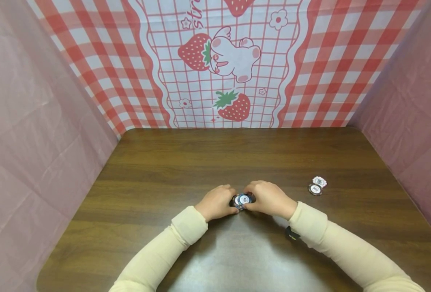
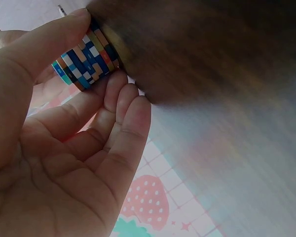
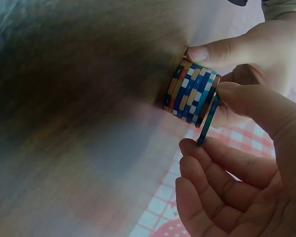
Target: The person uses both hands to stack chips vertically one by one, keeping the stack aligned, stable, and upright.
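Note:
A short stack of poker chips (image 3: 187,91) stands on the table, its edges banded in blue, white, tan and orange. My left hand (image 1: 217,202) holds the stack from the left, thumb on the near side and fingers on the far side, as the left wrist view also shows. Between its thumb and fingers my right hand (image 1: 268,198) pinches a single blue poker chip (image 1: 244,199) with a white centre. In the right wrist view that chip is tilted against the top of the stack and sticks out past its side.
Two more poker chips lie on the wooden table (image 1: 157,170) to the right: a pink-and-white chip (image 1: 319,181) and a dark-edged chip (image 1: 315,189) overlapping it. A strawberry-print cloth (image 1: 233,107) hangs at the back edge, with pink cloth walls (image 1: 405,101) at both sides.

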